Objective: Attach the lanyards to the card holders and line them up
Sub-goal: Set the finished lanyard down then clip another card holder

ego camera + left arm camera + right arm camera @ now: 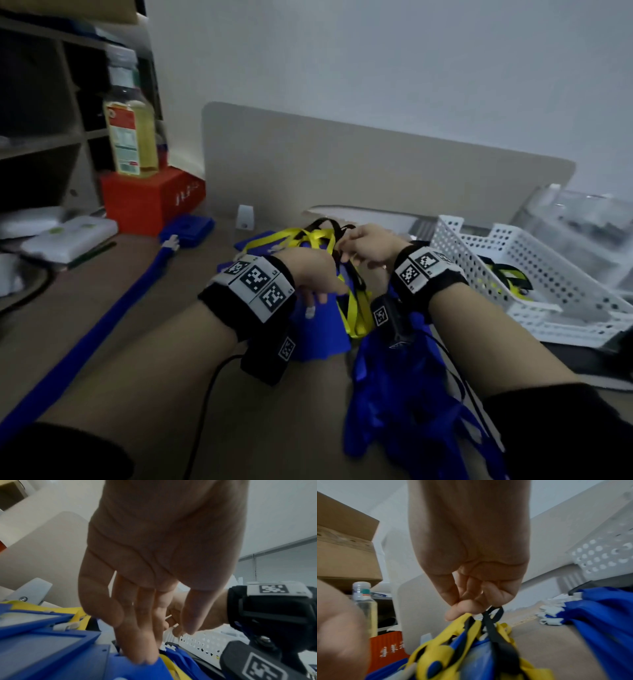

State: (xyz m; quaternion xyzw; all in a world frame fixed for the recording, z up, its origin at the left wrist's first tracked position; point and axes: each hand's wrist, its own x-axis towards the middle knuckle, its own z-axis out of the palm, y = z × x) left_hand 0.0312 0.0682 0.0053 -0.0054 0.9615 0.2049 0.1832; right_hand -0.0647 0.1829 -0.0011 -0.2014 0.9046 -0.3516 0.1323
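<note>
While the right hand [476,588] pinches flat woven yellow and black lanyards [471,631], the left hand [154,563] presses straight fingers on a rigid blue card holder [130,669]. Both lie on the bench [102,325].

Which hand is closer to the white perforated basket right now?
Right. The right hand pinches the yellow and black lanyards just beside the white basket; the left hand presses on a blue card holder farther from it.
</note>
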